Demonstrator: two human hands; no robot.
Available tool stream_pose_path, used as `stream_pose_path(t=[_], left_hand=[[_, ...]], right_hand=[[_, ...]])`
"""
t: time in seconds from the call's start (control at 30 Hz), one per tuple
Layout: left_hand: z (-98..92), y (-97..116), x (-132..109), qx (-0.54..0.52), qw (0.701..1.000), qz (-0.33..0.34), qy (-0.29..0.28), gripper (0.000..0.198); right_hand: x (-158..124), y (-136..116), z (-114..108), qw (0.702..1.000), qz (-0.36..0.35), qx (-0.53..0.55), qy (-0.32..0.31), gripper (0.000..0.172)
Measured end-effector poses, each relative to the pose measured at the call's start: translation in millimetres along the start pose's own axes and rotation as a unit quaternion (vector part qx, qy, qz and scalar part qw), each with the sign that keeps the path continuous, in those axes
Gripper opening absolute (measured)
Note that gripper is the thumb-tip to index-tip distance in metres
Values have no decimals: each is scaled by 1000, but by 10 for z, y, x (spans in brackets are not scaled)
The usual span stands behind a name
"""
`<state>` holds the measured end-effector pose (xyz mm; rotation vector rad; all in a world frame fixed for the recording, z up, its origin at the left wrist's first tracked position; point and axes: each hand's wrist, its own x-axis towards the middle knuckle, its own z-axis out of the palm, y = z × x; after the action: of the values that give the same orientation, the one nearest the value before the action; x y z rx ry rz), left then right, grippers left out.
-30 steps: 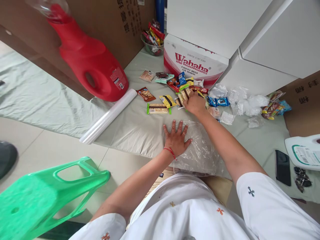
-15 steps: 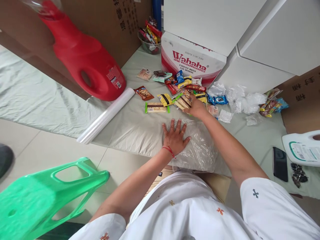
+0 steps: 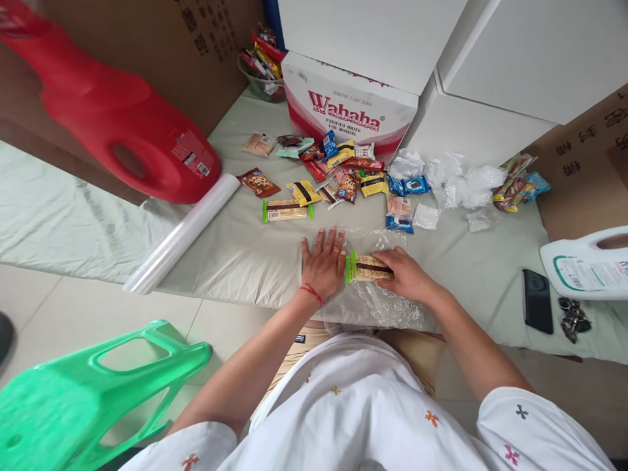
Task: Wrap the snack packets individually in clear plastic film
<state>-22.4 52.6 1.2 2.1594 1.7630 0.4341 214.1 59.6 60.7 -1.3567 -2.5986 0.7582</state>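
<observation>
- Wafer packet (image 3: 367, 267), green at both ends, lying flat on clear plastic sheet (image 3: 383, 304), straight below the Wahaha carton (image 3: 353, 118) and well apart from it.
- Right hand (image 3: 405, 276) closed over the packet's right end, fingers on top, thumb probably underneath but hidden.
- Left hand (image 3: 322, 261) pressed flat on the sheet, fingers spread wide, holding nothing, just beside the packet's left green end; below the carton, slightly left.
- Red string around the left wrist.
- Heap of snack packets (image 3: 343, 173) right in front of the carton, between it and the 2 hands.
- 1 more green-ended wafer bar (image 3: 286, 210) below-left of the carton, at the heap's edge.
- Roll of clear film (image 3: 184, 232) and red jug (image 3: 122, 131) far left of the carton.
- Crumpled clear wrappers (image 3: 461, 180) just right of the carton.
- Black phone (image 3: 536, 301), keys (image 3: 572, 320) and white jug (image 3: 589, 265) far right of the carton and lower.
</observation>
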Motion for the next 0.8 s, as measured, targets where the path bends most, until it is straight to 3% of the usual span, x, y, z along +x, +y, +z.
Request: stream_pose_path(t=[0.2, 0.57, 0.7, 0.8], left_hand=[[-10, -38, 0, -48, 998, -15, 30, 60], [9, -4, 6, 16, 1000, 0, 25, 61], [18, -7, -5, 16, 999, 0, 32, 63], [18, -10, -15, 10, 999, -1, 42, 60]], right_hand=[[42, 19, 67, 995, 20, -99, -16, 59], [117, -62, 113, 995, 5, -96, -24, 60], [162, 57, 14, 998, -33, -42, 31, 60], [362, 194, -100, 995, -17, -54, 87, 50]])
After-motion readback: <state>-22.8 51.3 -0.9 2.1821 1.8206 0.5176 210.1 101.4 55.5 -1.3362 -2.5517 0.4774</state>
